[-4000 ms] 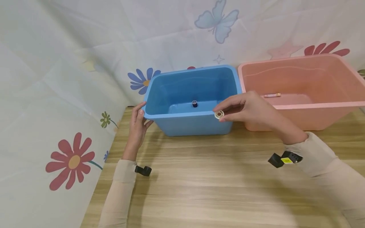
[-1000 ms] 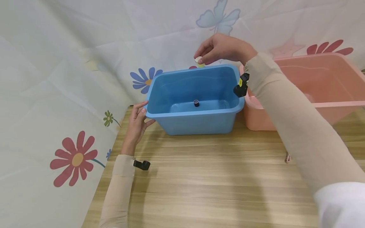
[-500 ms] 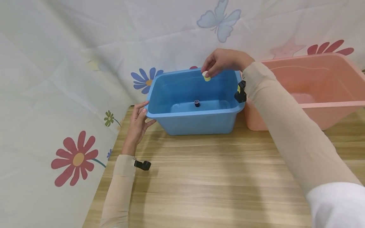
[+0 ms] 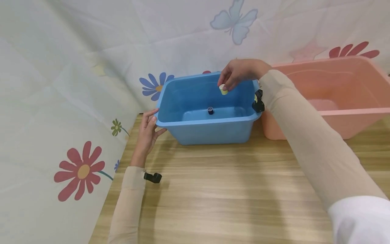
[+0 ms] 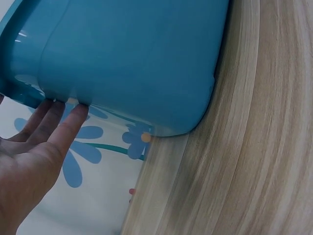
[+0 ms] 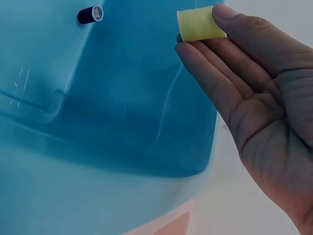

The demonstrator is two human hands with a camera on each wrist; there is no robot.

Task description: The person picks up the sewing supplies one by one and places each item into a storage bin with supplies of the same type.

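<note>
A spool of yellow thread (image 4: pixel 223 89) with pale ends is pinched between the thumb and fingers of my right hand (image 4: pixel 240 72). It is held over the right part of the blue bin (image 4: pixel 210 130), below rim height in the head view. A small dark thread spool (image 6: pixel 90 15) with a white end lies on the bin's floor. My left hand (image 4: pixel 147 134) holds the bin's left rim near the front corner. In the left wrist view, several fingers (image 5: pixel 68 128) reach under the rim and touch the outer wall; the thumb's hold is not clear there.
A pink bin (image 4: pixel 329 125) stands close against the blue bin's right side, partly hidden by the right sleeve. Both stand on a wood-grain table (image 4: pixel 207 189). A white flowered cloth (image 4: pixel 182 40) hangs behind and to the left.
My right hand, holding the yellow spool, has come from above the bin's back rim down and slightly right into the bin's opening. My left hand stays at the rim.
</note>
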